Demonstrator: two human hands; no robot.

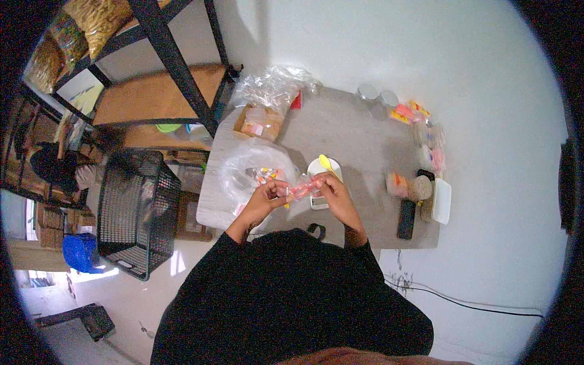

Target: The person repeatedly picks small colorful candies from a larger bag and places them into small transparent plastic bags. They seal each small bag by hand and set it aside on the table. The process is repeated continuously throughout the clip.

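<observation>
Between my two hands is a small clear plastic packet with pink-red printing or contents (300,191); which of these it is, I cannot tell. My left hand (263,202) pinches one end of it, and my right hand (334,196) grips the other. Just beyond the packet lies a white kitchen scale (319,204), partly covered by my right hand, with a yellow spoon (326,162) resting on top. Beside my left hand, a large clear plastic bag (234,168) spreads open around small colourful pieces (268,174).
The grey table (340,121) holds a cardboard box (248,121) of packets, crumpled clear plastic (267,85), lidded jars (385,102), a black oblong object (406,219) and a white container (442,202). Left are a dark crate (125,213), shelving (158,94) and another person (53,165).
</observation>
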